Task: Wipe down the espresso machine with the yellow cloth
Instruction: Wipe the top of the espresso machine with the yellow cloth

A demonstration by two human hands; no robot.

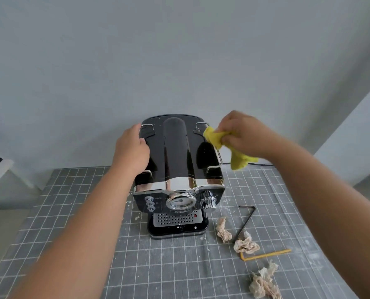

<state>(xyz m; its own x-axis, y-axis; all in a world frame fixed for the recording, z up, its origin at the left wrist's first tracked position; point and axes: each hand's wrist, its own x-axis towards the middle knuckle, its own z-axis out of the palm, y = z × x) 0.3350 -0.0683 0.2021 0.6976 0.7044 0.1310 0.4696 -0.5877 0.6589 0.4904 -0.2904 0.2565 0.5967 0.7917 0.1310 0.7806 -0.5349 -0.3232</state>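
A black and chrome espresso machine [176, 160] stands upright in the middle of the grey gridded table, its front with gauge, knob and drip tray facing me. My left hand [132, 151] rests on the machine's top left side, fingers curled over the edge by the wire rail. My right hand [242, 134] grips a bunched yellow cloth [214, 138] at the machine's top right rear corner. One end of the cloth touches the black top there. The other end hangs down to the right of the machine.
Three crumpled brownish paper wads [224, 230] [246, 244] [265, 281] lie on the gridded mat [158, 266] right of the machine. A black hex key [247, 220] and a bent yellow straw [266, 254] lie among them. A black cable [260, 163] runs behind. Wall close behind.
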